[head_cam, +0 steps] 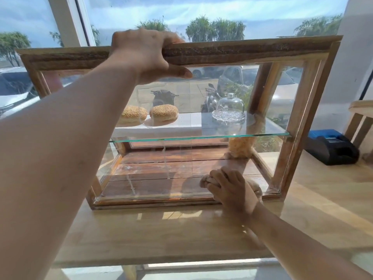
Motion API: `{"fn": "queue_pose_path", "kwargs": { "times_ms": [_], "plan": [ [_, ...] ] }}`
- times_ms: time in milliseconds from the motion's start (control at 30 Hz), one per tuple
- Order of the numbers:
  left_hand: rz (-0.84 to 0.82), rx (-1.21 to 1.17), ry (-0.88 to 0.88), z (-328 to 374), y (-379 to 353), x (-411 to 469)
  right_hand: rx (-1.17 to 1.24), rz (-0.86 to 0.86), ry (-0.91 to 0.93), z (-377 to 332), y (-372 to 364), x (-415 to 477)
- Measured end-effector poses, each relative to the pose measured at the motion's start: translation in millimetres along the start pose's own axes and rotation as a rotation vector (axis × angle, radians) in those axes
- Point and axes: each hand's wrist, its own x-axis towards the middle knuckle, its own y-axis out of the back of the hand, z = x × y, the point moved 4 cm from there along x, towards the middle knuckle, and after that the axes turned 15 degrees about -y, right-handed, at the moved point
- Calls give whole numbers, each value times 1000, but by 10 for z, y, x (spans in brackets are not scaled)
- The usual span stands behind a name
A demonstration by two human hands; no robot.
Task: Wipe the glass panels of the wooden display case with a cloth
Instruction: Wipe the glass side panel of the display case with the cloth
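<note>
At the lower right corner of the wide wooden glass-panelled display case (252, 51) on the pale worktop (161, 235): right hand (232, 188) clenched on a crumpled tan cloth (205, 181), pressed to the front glass. Above, left hand (145, 53) gripping the top rail. Unwiped pane stretching leftward along the case's long axis, nearest the right.

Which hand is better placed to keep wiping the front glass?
The right hand. It already presses the cloth against the lower front glass panel, while the left hand grips the case's top wooden rail, apparently steadying it.
</note>
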Motion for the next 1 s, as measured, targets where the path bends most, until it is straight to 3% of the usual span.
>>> {"fn": "queue_pose_path", "kwargs": {
  "times_ms": [233, 367, 533, 633, 700, 833, 1000],
  "plan": [
    [13, 23, -1, 11, 18, 7, 28, 66, -152, 328, 234, 798],
    [5, 22, -6, 9, 30, -2, -49, 121, -74, 318, 119, 470],
    [4, 14, -10, 28, 17, -7, -91, -79, 47, 291, -33, -200],
    [8, 15, -14, 27, 18, -4, -78, -91, 60, 334, -39, -235],
    [8, 17, -16, 23, 22, 1, -42, -62, 71, 389, -46, -120],
    [18, 15, -21, 15, 4, -2, -112, 161, -28, 366, 23, 412],
    [13, 18, -15, 7, 12, 4, -174, 182, 35, 218, -55, 555]
  ]
}}
